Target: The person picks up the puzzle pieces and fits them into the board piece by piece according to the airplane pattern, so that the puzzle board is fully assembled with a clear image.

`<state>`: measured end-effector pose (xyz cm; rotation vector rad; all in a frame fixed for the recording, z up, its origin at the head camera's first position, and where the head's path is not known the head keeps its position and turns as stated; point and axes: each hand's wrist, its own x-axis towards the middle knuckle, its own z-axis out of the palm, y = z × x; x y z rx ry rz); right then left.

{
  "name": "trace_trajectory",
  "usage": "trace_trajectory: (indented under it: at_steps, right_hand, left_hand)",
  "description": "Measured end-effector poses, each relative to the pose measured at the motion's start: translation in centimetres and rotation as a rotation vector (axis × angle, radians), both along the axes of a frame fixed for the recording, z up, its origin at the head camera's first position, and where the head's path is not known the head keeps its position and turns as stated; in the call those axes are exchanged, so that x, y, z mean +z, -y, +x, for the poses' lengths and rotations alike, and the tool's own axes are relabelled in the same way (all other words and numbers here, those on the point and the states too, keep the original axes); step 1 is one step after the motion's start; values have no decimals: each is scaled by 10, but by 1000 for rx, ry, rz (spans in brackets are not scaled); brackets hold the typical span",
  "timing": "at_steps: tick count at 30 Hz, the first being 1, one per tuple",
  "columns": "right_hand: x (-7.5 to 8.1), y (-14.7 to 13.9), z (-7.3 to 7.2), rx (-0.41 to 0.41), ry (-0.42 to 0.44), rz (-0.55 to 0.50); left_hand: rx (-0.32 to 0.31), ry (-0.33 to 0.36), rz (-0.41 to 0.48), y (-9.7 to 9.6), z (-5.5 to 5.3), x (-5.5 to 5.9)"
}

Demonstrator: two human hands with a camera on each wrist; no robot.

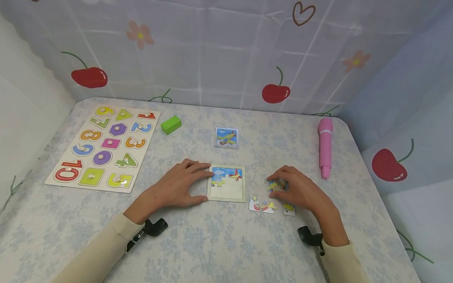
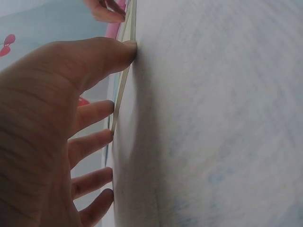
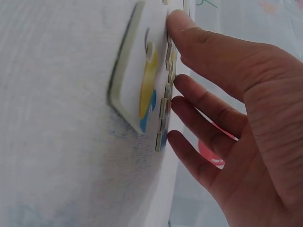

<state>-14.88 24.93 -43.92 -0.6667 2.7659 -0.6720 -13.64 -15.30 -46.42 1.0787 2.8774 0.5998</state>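
A square wooden puzzle board (image 1: 226, 194) lies mid-table, its upper part and left side filled with picture pieces. My left hand (image 1: 183, 184) rests at its left edge, with the thumb (image 2: 111, 56) near the lower corner and the fingers spread. Right of the board, my right hand (image 1: 298, 189) arches over loose puzzle pieces (image 1: 272, 185), its fingertips and thumb touching or close to them. Nearer me lie more puzzle pieces (image 1: 255, 205) and a separate corner piece (image 1: 289, 210). In the right wrist view, a white piece with yellow and blue (image 3: 130, 80) looms near the fingers.
Beyond the board lies a small airplane picture card (image 1: 227, 138). A number and shape board (image 1: 108, 149) occupies the left side, beside a green block (image 1: 171, 125). Toward the right edge lies a pink microphone-shaped toy (image 1: 325, 148). Curtains with cherries (image 1: 276, 94) stand behind the table.
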Motion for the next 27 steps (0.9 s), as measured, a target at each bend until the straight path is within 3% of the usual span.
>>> trace_trajectory:
  at_steps: [27]
  right_hand:
    - [1, 13, -8, 71, -47, 32]
  left_hand:
    - [1, 27, -7, 1, 0, 0]
